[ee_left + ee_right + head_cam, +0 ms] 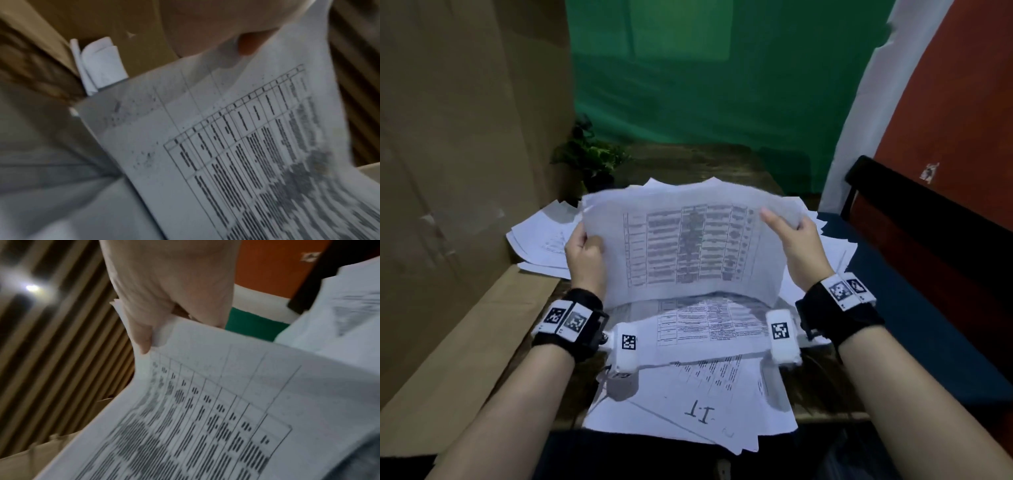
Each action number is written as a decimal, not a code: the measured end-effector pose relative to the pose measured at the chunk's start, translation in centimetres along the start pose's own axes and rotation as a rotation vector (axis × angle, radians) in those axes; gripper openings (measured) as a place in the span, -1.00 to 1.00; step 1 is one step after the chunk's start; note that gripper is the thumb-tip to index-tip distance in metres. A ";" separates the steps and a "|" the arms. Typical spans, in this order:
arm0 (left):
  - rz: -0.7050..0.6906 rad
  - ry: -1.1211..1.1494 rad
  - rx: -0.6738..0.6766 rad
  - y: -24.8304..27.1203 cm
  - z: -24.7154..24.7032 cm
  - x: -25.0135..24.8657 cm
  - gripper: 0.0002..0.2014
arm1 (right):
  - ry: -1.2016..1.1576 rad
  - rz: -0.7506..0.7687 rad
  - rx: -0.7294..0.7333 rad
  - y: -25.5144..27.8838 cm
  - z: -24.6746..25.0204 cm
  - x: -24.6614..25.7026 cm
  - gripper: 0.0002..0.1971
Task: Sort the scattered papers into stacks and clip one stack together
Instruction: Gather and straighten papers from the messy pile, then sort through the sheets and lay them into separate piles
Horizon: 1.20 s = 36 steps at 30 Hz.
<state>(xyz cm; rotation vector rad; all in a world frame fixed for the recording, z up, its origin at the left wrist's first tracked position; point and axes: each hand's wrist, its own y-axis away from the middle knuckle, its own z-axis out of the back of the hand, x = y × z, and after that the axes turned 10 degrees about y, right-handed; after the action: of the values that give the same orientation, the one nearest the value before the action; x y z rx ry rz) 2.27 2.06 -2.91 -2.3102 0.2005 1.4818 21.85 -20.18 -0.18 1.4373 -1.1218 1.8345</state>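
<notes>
I hold a sheaf of white sheets printed with a table (688,246) upright above the desk, curved toward me. My left hand (585,251) grips its left edge, and my right hand (796,240) pinches its right edge with the thumb in front. In the left wrist view my thumb (246,43) presses the printed sheet (226,146). In the right wrist view my right hand (170,288) holds layered sheet edges of the sheaf (226,402). More printed papers (705,394) lie scattered below my wrists, with piles at far left (541,240) and far right (832,246). No clip shows.
A small wooden table (822,394) carries the papers. Brown cardboard (465,137) walls off the left side. A potted plant (592,157) stands at the back left before a green cloth (705,85). A dark blue surface (928,308) and a black frame (928,212) lie at the right.
</notes>
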 end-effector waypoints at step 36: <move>0.632 -0.389 -0.239 -11.3 8.1 4.1 -0.37 | -0.451 -0.864 0.034 -2.0 -4.9 -11.1 -0.66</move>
<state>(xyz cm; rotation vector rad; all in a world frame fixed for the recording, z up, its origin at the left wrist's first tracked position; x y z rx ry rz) 0.85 15.95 -6.79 -2.1726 0.7271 2.3391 24.14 -14.15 -10.64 1.9933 -0.4873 0.9491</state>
